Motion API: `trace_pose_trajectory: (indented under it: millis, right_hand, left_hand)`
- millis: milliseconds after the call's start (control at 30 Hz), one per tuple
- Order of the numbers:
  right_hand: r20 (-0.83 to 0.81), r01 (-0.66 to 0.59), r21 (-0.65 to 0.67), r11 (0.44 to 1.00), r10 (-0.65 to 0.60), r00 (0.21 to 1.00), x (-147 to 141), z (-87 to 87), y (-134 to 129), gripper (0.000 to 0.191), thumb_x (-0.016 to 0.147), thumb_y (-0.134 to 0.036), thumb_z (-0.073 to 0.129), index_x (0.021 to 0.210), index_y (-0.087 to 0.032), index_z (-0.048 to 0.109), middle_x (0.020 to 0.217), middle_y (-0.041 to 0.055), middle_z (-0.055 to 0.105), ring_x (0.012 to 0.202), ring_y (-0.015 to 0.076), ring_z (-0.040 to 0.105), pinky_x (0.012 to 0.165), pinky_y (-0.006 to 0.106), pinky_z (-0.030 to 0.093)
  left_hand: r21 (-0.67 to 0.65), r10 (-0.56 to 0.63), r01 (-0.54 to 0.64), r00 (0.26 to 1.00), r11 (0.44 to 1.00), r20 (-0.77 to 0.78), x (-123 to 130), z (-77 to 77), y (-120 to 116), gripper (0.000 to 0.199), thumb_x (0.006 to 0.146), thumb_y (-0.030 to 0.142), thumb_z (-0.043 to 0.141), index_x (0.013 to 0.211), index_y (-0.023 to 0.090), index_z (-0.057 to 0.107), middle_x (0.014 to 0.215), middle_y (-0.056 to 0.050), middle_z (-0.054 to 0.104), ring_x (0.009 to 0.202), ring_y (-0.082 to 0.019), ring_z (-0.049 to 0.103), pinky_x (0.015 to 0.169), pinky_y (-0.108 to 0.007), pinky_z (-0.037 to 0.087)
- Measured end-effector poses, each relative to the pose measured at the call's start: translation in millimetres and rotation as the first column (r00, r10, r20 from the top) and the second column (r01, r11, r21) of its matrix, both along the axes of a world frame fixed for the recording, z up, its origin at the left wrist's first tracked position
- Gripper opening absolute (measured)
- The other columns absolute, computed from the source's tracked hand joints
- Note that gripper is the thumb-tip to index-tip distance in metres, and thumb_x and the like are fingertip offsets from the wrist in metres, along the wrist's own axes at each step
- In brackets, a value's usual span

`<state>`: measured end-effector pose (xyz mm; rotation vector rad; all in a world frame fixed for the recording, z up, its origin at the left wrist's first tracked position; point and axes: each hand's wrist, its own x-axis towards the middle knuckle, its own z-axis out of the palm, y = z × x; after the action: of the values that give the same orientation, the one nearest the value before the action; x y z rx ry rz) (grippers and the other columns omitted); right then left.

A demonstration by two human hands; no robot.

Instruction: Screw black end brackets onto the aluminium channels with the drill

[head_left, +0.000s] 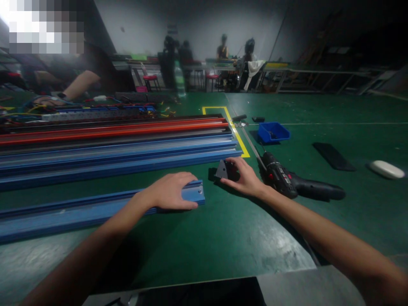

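Note:
A long blue metal rail [105, 209] lies on the green table, its right end near the middle of the view. Across that end my left hand [172, 191] is wrapped, thumb on the near side and fingers on the far side. Just right of the rail's end, my right hand [242, 176] holds a small grey end piece [222, 170] with holes between thumb and fingers. The piece is apart from the rail. Beyond both hands, more blue rails [127, 163] and red rails [127, 131] lie side by side.
A black power drill [282, 176] lies right of my right hand. Farther off are a blue bin [273, 132], a dark flat slab [333, 156] and a white oval object [386, 169]. A green bottle [179, 78] stands behind; a person's arm [79, 85] reaches in at the left.

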<state>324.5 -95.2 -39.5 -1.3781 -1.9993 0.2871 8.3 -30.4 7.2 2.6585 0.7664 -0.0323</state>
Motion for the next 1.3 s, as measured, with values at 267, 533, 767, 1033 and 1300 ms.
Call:
trace_pose_trajectory:
  millis: [267, 533, 767, 1033, 1300]
  right_hand:
    - [-0.099, 0.027, 0.021, 0.999, -0.025, 0.995, -9, 5.7, -5, 0.066, 0.085, -0.053, 0.079, 0.137, -0.019, 0.057, 0.116, 0.0131, 0.063, 0.096, 0.0267, 0.065, 0.08, 0.04, 0.058]
    - [-0.062, 0.058, 0.013, 0.998, -0.057, 0.996, -33, 12.0, -22, 0.036, 0.092, -0.053, 0.067, 0.077, -0.023, 0.053, 0.074, 0.0035, 0.061, 0.066, 0.0173, 0.055, 0.061, 0.03, 0.042]
    - [0.335, -0.031, -0.003, 1.0, 0.031, 0.942, -53, 17.0, -46, 0.037, 0.102, -0.041, 0.049, 0.072, -0.022, 0.057, 0.068, 0.0065, 0.066, 0.054, 0.0153, 0.051, 0.053, 0.031, 0.027]
    - [0.35, 0.005, -0.233, 0.972, 0.079, 0.933, -60, 17.4, -44, 0.031, 0.102, -0.045, 0.051, 0.094, -0.018, 0.063, 0.073, 0.0062, 0.069, 0.057, 0.0164, 0.057, 0.055, 0.029, 0.027]
    - [0.217, -0.225, -0.289, 0.93, 0.293, 0.931, -52, 19.9, -44, 0.07, 0.096, -0.053, 0.06, 0.152, -0.015, 0.043, 0.078, 0.0027, 0.072, 0.057, 0.0176, 0.06, 0.054, 0.028, 0.036]
  left_hand:
    - [-0.003, -0.018, 0.018, 1.0, 1.0, 0.022, 0, 1.7, 0, 0.073, 0.084, 0.07, 0.068, 0.137, 0.019, 0.061, 0.139, -0.013, 0.065, 0.122, -0.033, 0.065, 0.102, -0.043, 0.051]
    - [-0.003, -0.011, 0.011, 0.999, 1.0, 0.038, 2, 4.3, -2, 0.067, 0.083, 0.068, 0.069, 0.129, 0.02, 0.063, 0.13, -0.011, 0.068, 0.113, -0.031, 0.068, 0.095, -0.041, 0.052]
    - [0.01, -0.013, 0.012, 0.998, 1.0, 0.056, 2, 1.2, -2, 0.068, 0.081, 0.066, 0.072, 0.13, 0.02, 0.063, 0.133, -0.011, 0.069, 0.115, -0.031, 0.068, 0.097, -0.04, 0.052]
    - [0.026, -0.024, 0.022, 0.997, 0.999, 0.079, 0, -2.4, -1, 0.072, 0.082, 0.068, 0.071, 0.133, 0.019, 0.064, 0.134, -0.011, 0.069, 0.117, -0.031, 0.068, 0.1, -0.041, 0.052]
    - [0.015, -0.022, 0.021, 0.995, 1.0, 0.093, -1, -4.0, 0, 0.074, 0.082, 0.072, 0.07, 0.134, 0.02, 0.064, 0.133, -0.011, 0.069, 0.115, -0.03, 0.068, 0.097, -0.04, 0.052]
